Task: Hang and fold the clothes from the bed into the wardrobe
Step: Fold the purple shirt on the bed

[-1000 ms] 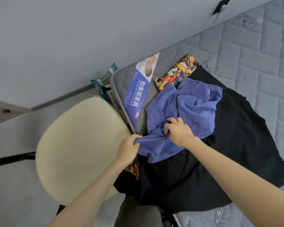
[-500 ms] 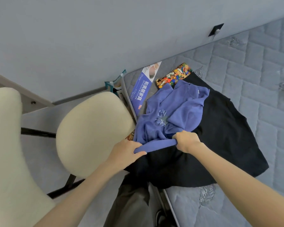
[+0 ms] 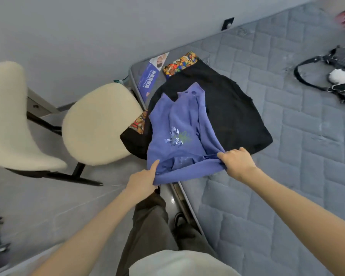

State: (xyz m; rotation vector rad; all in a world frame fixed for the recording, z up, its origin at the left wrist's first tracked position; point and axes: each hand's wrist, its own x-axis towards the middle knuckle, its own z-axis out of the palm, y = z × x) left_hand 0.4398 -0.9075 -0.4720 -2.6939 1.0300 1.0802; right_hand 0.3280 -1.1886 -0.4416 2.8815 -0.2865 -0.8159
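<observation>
Bed (image 3: 291, 160): purple top (image 3: 177, 120) now spread (embroidery up); left hand (image 3: 144, 179), right hand (image 3: 237, 163) gripping.

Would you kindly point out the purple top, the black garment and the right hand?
purple top (image 3: 179, 120): head view, its chest panel.
black garment (image 3: 231, 116): head view, its flat middle.
right hand (image 3: 237, 162): head view, back of hand.
</observation>
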